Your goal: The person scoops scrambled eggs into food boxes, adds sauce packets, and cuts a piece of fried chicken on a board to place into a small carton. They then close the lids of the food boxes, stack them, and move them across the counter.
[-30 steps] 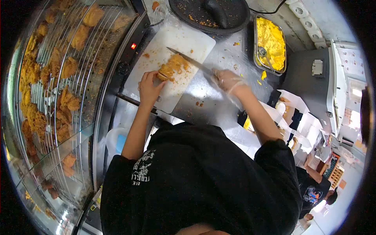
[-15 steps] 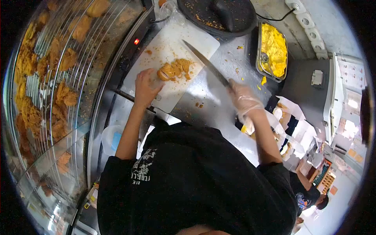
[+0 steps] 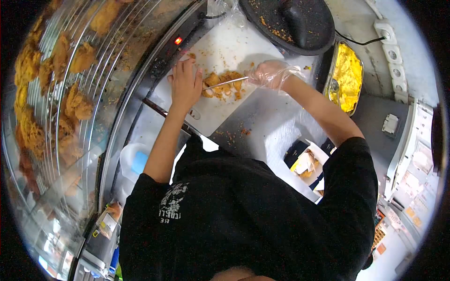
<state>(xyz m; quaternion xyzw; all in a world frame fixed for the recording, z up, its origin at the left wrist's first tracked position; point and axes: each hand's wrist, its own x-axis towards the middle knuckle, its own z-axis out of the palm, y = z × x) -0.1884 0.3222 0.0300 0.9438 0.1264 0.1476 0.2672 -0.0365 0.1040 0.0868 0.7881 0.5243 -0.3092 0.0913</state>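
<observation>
Right hand clasps knife so it lies across fried pieces. Left hand, grip seemingly released, likely steadies cutting board.

Commercial kitchen, food display case

Fried pieces: we saw golden-brown, crumbly-coated chunks, cut and clustered close together on the white cutting board.
Knife: we saw its slim blade nearly edge-on, slanting across the fried pieces, its tip pointing leftward.
</observation>
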